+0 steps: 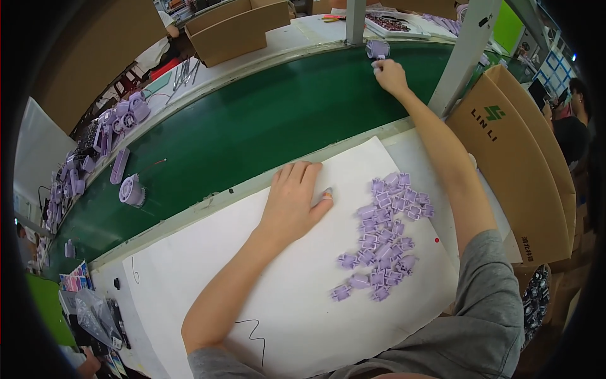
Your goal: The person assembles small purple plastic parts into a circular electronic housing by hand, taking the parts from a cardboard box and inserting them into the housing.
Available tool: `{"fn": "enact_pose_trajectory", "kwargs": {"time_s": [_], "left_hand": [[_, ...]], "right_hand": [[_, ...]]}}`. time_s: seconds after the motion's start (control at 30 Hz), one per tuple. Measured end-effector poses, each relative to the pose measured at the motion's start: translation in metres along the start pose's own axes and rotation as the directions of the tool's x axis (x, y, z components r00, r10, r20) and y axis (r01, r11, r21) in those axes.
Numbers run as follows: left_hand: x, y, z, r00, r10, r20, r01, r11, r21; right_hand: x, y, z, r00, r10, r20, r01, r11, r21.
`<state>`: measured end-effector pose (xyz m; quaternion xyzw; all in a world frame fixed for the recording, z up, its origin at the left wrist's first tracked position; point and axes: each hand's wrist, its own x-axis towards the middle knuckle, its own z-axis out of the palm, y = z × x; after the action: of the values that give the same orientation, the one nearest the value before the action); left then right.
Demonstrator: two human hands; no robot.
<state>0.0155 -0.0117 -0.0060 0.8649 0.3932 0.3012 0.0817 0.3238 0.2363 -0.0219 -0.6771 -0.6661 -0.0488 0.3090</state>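
Note:
My left hand (292,201) lies palm down on a white sheet (208,278), its fingers stretched out toward the belt's near edge. Something small and pale is at its thumb tip, too small to name. Across the green conveyor belt (297,104), my right hand (392,77) reaches to the far edge. Its fingers are closed at the lower side of a round lilac plastic housing (378,48); the exact grip is partly hidden. Between my arms, many small lilac plastic parts (383,237) lie in a loose pile on the sheet.
Another lilac housing (132,191) and a long lilac piece (119,166) rest on the belt at left. A metal post (464,57) and a tall cardboard box (524,164) stand at right. An open cardboard box (237,31) sits beyond the belt.

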Motion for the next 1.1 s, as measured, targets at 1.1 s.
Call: {"fn": "enact_pose_trajectory", "kwargs": {"time_s": [1.1], "left_hand": [[0.01,0.05,-0.059,0.973,-0.23,0.023,0.203,0.898,0.39]], "right_hand": [[-0.15,-0.144,-0.138,0.892,-0.345,0.292,-0.169,0.345,0.923]]}}
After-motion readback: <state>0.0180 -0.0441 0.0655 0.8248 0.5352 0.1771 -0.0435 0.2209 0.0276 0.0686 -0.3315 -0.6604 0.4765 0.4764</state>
